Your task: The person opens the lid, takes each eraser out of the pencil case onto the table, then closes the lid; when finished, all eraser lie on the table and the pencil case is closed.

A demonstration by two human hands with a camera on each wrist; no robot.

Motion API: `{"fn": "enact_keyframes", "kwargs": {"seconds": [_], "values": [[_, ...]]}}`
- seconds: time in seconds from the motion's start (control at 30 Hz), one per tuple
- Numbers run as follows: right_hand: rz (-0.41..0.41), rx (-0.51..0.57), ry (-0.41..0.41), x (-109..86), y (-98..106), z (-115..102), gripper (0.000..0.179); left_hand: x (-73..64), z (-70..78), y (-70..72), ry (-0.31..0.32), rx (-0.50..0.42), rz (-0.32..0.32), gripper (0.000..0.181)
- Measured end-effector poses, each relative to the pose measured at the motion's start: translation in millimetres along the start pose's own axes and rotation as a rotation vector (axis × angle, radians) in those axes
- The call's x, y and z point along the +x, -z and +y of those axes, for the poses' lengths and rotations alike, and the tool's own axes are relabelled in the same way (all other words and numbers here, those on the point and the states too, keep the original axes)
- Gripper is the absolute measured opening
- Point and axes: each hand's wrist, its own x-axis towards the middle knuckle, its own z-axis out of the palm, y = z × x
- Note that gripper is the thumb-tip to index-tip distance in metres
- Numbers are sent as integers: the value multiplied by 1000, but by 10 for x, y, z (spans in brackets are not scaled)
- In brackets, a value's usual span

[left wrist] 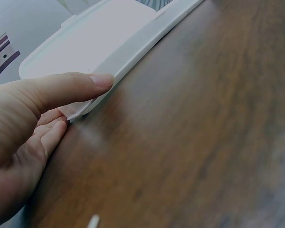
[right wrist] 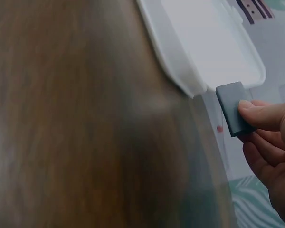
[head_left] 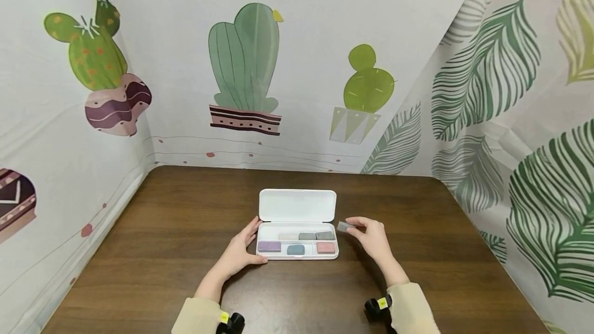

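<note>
An open white case [head_left: 297,257] lies in the middle of the table, its lid [head_left: 297,205] tilted back. My left hand [head_left: 238,253] holds the case's left end, thumb at the front edge and fingers at the back left corner. Between thumb and fingers, my right hand [head_left: 373,238] pinches a small grey rectangular block [right wrist: 233,108], just off the case's right end. In the front row sit a purple block [head_left: 269,246], a blue-grey block [head_left: 295,249] and a pink block [head_left: 326,247]. Behind them lie two grey blocks [head_left: 324,235] and a whitish piece [head_left: 289,236].
The brown wooden table [head_left: 185,210] reaches back to a white cloth backdrop [head_left: 311,66] printed with cacti and leaves. Black wrist cameras [head_left: 378,307] are strapped near both cream sleeves [head_left: 410,305].
</note>
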Motion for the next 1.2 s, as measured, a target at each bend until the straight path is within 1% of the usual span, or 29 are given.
{"fn": "enact_keyframes", "kwargs": {"seconds": [0.1, 0.23, 0.4, 0.57, 0.7, 0.87, 1.13, 1.2], "values": [[-40, -24, -29, -29, 26, 75, 19, 3, -15, -3, -3, 5, -3, 112], [-102, -32, -56, -52, 39, 115, 16, 1, -18, -3, -4, 4, -2, 112], [-143, -26, -50, -48, 18, 137, 15, 0, -27, -5, -6, 15, 0, 112], [-168, -29, -51, -39, -3, 151, 14, 0, -21, -7, -12, 14, -1, 111], [-166, -25, -53, -19, -15, 166, 15, -5, -2, -5, -10, 8, -1, 112], [-142, -1, -55, 24, -41, 185, 17, -4, 2, 0, -10, 6, 0, 112], [-106, -5, -37, 33, -72, 202, 15, 2, -17, -3, -6, 16, 1, 111], [-98, -8, -43, 35, -78, 203, 15, 2, -17, -3, -4, 14, 2, 111]]}}
